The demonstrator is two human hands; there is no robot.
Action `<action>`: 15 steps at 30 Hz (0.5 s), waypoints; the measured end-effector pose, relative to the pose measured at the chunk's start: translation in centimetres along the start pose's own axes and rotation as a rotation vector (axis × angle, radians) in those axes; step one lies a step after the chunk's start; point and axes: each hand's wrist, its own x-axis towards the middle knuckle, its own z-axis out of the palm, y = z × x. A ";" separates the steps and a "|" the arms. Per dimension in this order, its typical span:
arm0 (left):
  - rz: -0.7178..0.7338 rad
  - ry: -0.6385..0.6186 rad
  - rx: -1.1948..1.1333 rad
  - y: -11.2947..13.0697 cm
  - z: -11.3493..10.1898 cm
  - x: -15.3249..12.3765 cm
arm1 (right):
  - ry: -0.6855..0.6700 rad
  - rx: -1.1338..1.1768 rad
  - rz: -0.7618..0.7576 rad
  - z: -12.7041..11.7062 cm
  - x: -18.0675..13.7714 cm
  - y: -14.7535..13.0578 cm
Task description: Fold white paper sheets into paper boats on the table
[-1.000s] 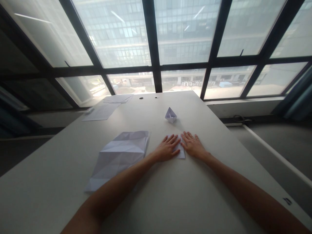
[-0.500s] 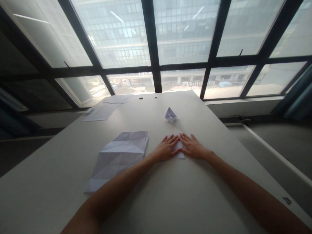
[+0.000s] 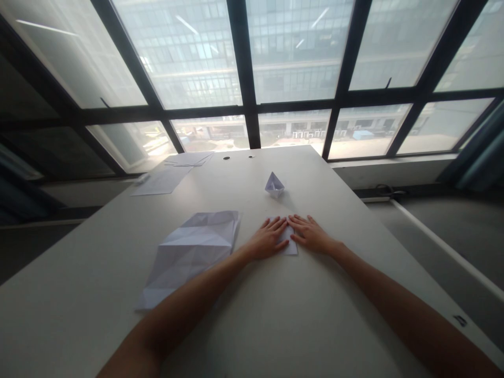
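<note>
A small folded piece of white paper (image 3: 291, 245) lies on the white table, partly hidden under my hands. My left hand (image 3: 268, 238) rests flat over its left part with the fingers stretched out. On its right side lies my right hand (image 3: 311, 233), fingers extended, the tips touching the paper's right edge. Just beyond the hands stands a folded paper boat (image 3: 274, 185). To the left, a larger creased sheet of paper (image 3: 195, 247) lies partly behind my left forearm.
Flat white sheets (image 3: 161, 180) lie at the far left of the table (image 3: 252, 325), with a small pale object (image 3: 142, 178) on their edge. A small dark item (image 3: 460, 320) is near the right table edge. Windows stand behind the far edge.
My right thumb has drawn slightly away from my left thumb, showing a bit more of the folded paper. Both hands otherwise stay in place, and the view has shifted slightly.
</note>
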 end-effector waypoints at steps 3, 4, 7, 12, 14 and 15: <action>0.004 -0.016 0.000 0.1 -0.2 0.0 | 0.032 -0.026 0.055 0.5 0.3 -0.1; 0.003 -0.023 0.001 0.1 -0.3 0.0 | 0.040 -0.039 0.076 0.7 0.4 -0.1; -0.001 -0.038 0.009 0.2 -0.4 0.0 | 0.057 -0.080 0.145 1.2 0.6 -0.1; 0.006 -0.032 0.027 0.0 -0.2 0.0 | 0.076 -0.118 0.223 1.6 0.6 -0.1; 0.009 -0.032 0.034 -0.1 -0.1 0.0 | 0.073 -0.119 0.222 1.5 0.6 -0.2; 0.010 -0.032 0.035 -0.1 -0.1 0.0 | 0.067 -0.117 0.220 1.4 0.6 -0.2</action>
